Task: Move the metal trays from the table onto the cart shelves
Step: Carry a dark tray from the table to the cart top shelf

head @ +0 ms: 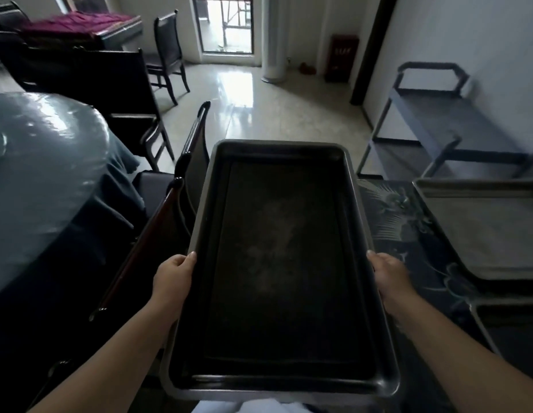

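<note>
Both hands, left hand [174,277] and right hand [388,274], grip the dark tray [281,263] by its long edges, its long axis running near-to-far. The cart [432,114] stands far right, nearer the right hand.

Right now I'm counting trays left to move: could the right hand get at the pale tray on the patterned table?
Probably not yet. The right hand grips the dark tray's rim, as does the left hand. The pale tray lies just beside it, nothing between, but the hand is occupied.
</note>
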The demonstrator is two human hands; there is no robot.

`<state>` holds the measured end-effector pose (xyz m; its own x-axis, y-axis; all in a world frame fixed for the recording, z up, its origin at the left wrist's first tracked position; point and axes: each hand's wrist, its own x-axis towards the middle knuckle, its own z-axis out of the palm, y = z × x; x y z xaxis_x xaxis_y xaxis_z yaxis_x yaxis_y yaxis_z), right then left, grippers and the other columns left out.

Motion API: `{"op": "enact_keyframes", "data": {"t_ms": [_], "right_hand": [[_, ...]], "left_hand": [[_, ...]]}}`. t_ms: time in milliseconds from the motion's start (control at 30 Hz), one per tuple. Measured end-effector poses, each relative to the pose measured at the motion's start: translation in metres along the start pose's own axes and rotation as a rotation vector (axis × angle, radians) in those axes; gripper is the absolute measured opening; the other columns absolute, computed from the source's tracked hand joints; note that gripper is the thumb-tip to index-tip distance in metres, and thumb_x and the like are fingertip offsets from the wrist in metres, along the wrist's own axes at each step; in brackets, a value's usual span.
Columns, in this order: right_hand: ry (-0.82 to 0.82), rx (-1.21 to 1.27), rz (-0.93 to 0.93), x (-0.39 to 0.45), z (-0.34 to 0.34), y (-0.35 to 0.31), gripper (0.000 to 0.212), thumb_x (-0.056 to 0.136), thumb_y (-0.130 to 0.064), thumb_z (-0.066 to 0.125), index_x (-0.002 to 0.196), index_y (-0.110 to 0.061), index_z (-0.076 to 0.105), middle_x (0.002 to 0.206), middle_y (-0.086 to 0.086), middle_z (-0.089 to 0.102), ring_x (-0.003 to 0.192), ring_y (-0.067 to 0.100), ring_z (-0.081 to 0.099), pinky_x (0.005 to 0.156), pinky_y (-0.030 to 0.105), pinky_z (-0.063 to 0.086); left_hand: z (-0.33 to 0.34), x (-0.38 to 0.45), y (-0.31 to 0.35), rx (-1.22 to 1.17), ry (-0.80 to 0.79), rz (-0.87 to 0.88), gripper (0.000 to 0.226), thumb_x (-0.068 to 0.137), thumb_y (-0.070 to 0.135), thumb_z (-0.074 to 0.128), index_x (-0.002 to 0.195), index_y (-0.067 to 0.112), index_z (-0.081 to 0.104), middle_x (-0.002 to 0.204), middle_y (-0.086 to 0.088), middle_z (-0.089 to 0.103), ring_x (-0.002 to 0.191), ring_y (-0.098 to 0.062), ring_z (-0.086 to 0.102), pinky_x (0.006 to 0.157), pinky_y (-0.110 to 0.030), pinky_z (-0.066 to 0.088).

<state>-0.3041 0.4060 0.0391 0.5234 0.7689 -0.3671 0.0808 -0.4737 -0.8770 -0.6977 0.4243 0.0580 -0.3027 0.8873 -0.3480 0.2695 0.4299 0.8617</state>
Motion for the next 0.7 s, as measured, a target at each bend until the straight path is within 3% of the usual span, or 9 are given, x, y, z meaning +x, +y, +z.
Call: {"op": "enact_keyframes", "data": {"t_ms": [100, 367, 533, 700], "right_hand": [[-0.032, -0.029, -0.018, 0.027, 0.006, -0.01, 0.037, 0.097, -0.032, 0.054, 0.083, 0.0, 0.065, 0.085, 0.026, 0.066, 0.08, 0.039, 0.065, 0.079, 0.054, 0.055], [-0.063, 0.011, 0.011, 0.101, 0.026, -0.033, 0.037, 0.096, -0.032, 0.056, 0.081, 0.001, 0.064, 0.079, 0.023, 0.067, 0.071, 0.034, 0.065, 0.07, 0.047, 0.056], [-0.059, 0.034, 0.027, 0.166, 0.053, -0.06, 0.034, 0.095, -0.031, 0.057, 0.08, -0.001, 0.065, 0.071, 0.014, 0.065, 0.064, 0.027, 0.064, 0.063, 0.038, 0.054], [0.004, 0.059, -0.002, 0.242, 0.087, -0.1, 0.035, 0.094, -0.031, 0.058, 0.076, -0.003, 0.065, 0.065, 0.011, 0.066, 0.064, 0.028, 0.064, 0.061, 0.037, 0.053]], "left_hand": [[0.008, 0.009, 0.006, 0.002, 0.032, -0.015, 0.037, 0.1, 0.038, 0.055, 0.085, 0.008, 0.071, 0.085, -0.019, 0.072, 0.078, -0.037, 0.071, 0.072, -0.054, 0.061], [0.034, 0.064, 0.036, 0.011, 0.056, -0.031, 0.039, 0.099, 0.04, 0.055, 0.084, 0.007, 0.071, 0.083, -0.02, 0.071, 0.077, -0.036, 0.071, 0.07, -0.052, 0.06], [0.054, 0.141, 0.063, -0.016, 0.02, -0.023, 0.036, 0.099, 0.038, 0.057, 0.081, 0.01, 0.071, 0.071, -0.009, 0.07, 0.066, -0.026, 0.068, 0.058, -0.039, 0.056], [0.077, 0.24, 0.113, -0.031, -0.059, 0.013, 0.037, 0.1, 0.035, 0.056, 0.082, 0.006, 0.069, 0.068, -0.008, 0.068, 0.065, -0.025, 0.067, 0.059, -0.041, 0.055]]}}
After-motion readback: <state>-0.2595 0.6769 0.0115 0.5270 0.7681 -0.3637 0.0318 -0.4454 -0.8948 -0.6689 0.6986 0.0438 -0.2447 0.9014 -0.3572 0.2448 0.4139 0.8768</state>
